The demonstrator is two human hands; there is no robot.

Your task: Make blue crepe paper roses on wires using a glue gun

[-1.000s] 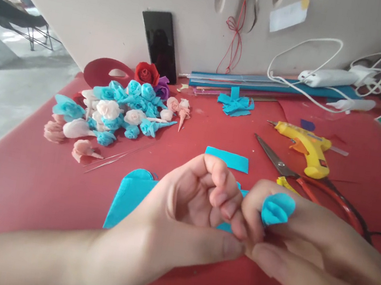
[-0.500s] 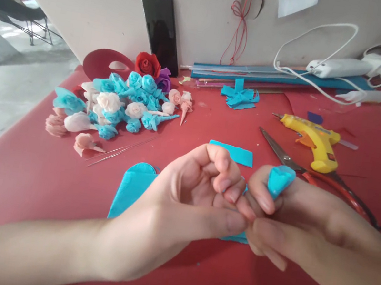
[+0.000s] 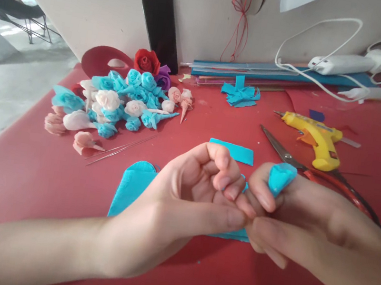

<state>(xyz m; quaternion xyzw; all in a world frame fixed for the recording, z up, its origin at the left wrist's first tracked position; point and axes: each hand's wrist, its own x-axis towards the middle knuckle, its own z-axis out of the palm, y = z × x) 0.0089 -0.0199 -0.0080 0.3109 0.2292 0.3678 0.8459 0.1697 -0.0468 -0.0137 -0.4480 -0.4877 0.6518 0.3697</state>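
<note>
My left hand (image 3: 199,197) is curled, its thumb pressed against the fingertips close to my right hand's fingertips. Whatever lies in that pinch is hidden. My right hand (image 3: 294,217) is closed too, with a small curled piece of blue crepe paper (image 3: 281,178) sticking up between its fingers. Under and behind the hands, blue paper petal pieces (image 3: 132,188) lie on the red table (image 3: 67,210), partly covered by my left hand. A blue paper strip (image 3: 232,152) lies just beyond the fingers.
Blue, white and pink paper flowers (image 3: 140,93) are heaped at the left, beside thin wires (image 3: 120,150). Scissors (image 3: 286,155) and a yellow glue gun (image 3: 321,139) lie at the right. Behind stand a phone (image 3: 160,32), blue scraps (image 3: 241,92) and a white power strip (image 3: 340,65).
The hands and the blue crepe paper hold nearly the same pose. The view has shifted slightly, so the things at the back sit a little higher.
</note>
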